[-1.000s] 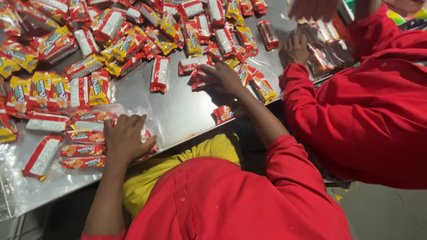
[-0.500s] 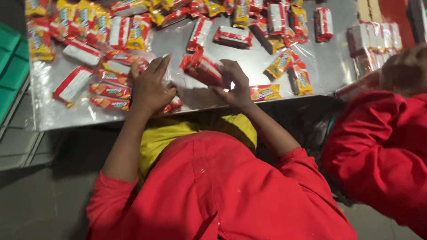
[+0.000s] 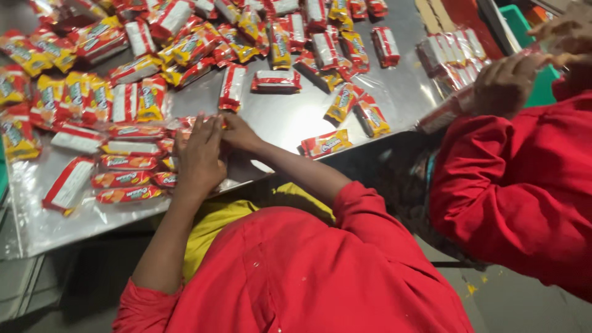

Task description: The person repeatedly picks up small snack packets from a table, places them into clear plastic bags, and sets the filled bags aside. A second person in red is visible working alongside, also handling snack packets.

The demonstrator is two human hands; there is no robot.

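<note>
Your right hand [image 3: 237,134] has set down the packet it held up and now meets your left hand [image 3: 198,157], both pressed flat-fingered on the row of packets [image 3: 132,163] by the table [image 3: 290,117] edge.

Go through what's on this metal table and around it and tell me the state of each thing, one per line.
Left hand: flat on the row of red and yellow snack packets.
Right hand: beside the left, fingers hidden.
Loose red and yellow packets: scattered, sealed.
Shiny metal table: partly covered.
Co-worker's hand: on a clear-wrapped bundle.
</note>
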